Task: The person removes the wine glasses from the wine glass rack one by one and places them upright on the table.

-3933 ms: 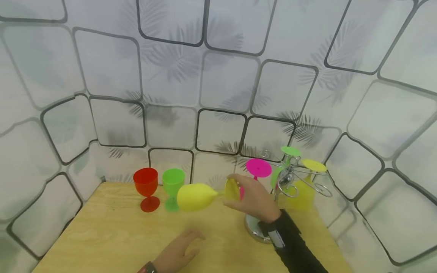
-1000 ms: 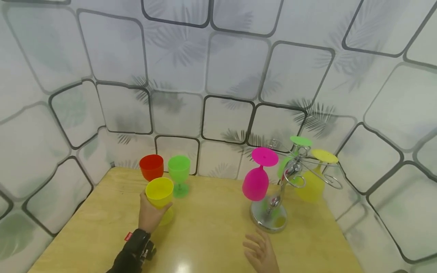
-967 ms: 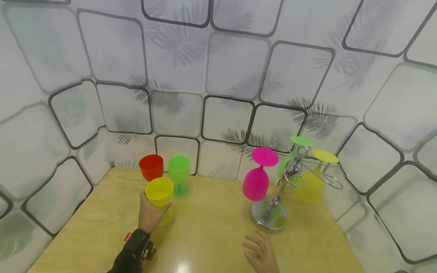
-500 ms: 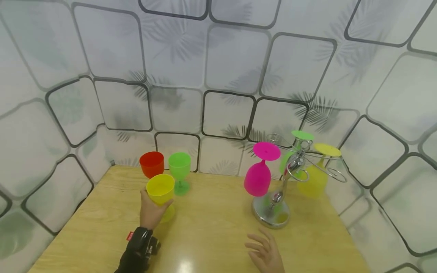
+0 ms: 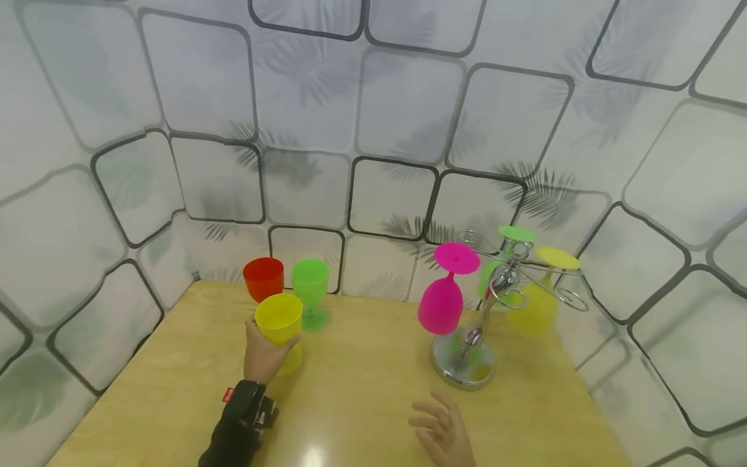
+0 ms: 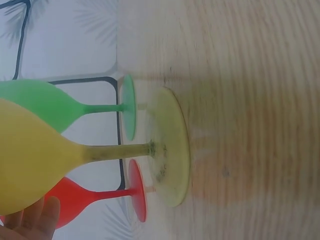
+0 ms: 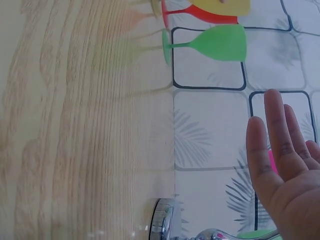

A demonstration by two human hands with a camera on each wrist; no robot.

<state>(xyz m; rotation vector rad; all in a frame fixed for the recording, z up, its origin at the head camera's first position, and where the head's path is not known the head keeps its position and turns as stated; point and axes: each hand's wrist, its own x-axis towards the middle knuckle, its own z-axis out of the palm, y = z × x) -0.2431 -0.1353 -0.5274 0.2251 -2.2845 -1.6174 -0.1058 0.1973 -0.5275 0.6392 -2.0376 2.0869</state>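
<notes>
My left hand [image 5: 264, 355] holds a yellow plastic goblet [image 5: 280, 319] round its bowl from the left. The goblet is upright, and its foot [image 6: 170, 147] meets the tabletop in the left wrist view. Close behind it stand a red goblet [image 5: 264, 279], partly covered by the yellow one, and a green goblet [image 5: 310, 282]. My right hand [image 5: 442, 431] hovers palm-side toward the left with loosely spread fingers and nothing in them. Nearest to it is the round base of a chrome goblet rack [image 5: 463, 363].
From the rack's arms hang upside down a pink goblet [image 5: 441, 305], another green goblet [image 5: 493, 279] and another yellow goblet [image 5: 533, 308]. A patterned cloth wall [image 5: 397, 194] encloses the wooden table [image 5: 362, 389] at the back and sides.
Earlier my right hand held the yellow goblet sideways by its foot near the rack. Now my left hand holds it upright at the left, and the right hand has drawn back. Little moved in the last second.
</notes>
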